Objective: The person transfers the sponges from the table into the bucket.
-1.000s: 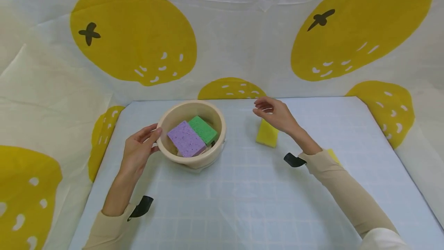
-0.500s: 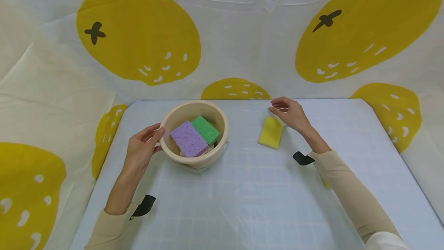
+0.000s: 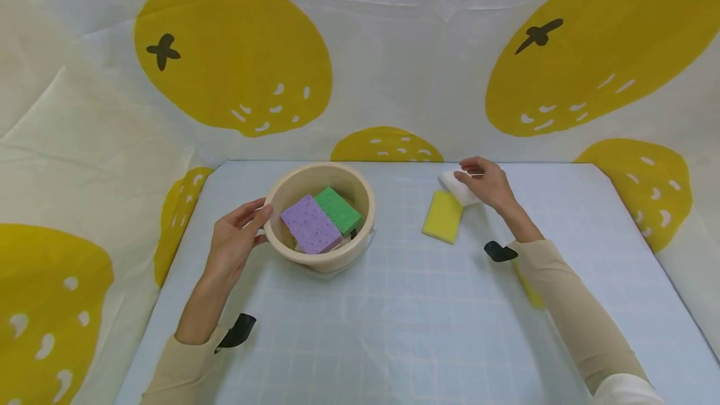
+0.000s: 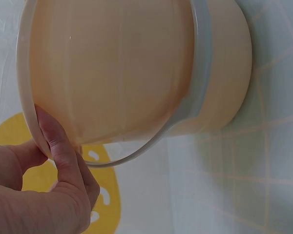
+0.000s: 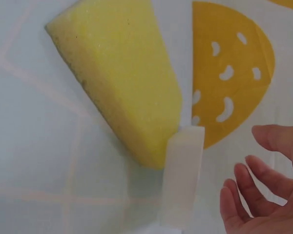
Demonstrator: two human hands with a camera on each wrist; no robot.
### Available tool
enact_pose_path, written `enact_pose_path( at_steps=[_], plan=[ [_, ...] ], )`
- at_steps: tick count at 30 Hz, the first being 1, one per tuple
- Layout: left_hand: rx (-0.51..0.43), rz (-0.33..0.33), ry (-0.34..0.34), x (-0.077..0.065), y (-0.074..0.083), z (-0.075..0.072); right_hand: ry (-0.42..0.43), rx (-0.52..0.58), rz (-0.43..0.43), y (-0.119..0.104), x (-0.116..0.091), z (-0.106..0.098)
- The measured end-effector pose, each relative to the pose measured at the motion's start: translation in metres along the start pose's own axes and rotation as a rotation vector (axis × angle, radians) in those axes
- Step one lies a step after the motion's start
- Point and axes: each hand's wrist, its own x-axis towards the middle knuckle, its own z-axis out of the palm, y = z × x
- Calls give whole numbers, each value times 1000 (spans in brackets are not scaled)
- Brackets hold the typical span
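A cream bucket (image 3: 360, 239) stands on the table, left of centre. Its rim is pinched at the left side by my left hand (image 3: 236, 236); the left wrist view shows those fingers (image 4: 63, 156) against the outer wall. Inside the bucket lie a purple sponge (image 3: 311, 225) and a green sponge (image 3: 339, 210), with other items beneath them mostly hidden. My right hand (image 3: 488, 183) hovers at a white sponge (image 3: 457, 187), partly covering it in the head view. In the right wrist view its fingers are spread apart with nothing between them. A yellow sponge (image 3: 442, 217) touches the white one.
Another yellow piece (image 3: 529, 286) lies partly under the right forearm. A bucket handle (image 4: 132, 155) hangs down along the outer wall. The table (image 3: 394, 330) has a pale blue checked cover, and a lemon-printed cloth (image 3: 405, 67) rises behind its back edge.
My right hand has drawn away to the right from over the yellow sponge, and the white sponge has come into view. My left hand keeps its hold on the bucket rim.
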Motion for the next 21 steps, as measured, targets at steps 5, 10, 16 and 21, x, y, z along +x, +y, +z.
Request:
enact_pose_path(
  at_steps=[5, 10, 16, 21],
  plan=[
    [8, 6, 2, 0, -1, -1, -19, -41, 55, 9, 4, -2],
    [8, 12, -6, 0, -1, -1, -47, -62, 121, 19, 5, -4],
    [25, 6, -5, 0, -2, 0, -150, -99, 223, 26, 6, -7],
    [19, 15, 1, 0, -2, -1, -207, -136, 243, 28, 9, -8]
  ],
)
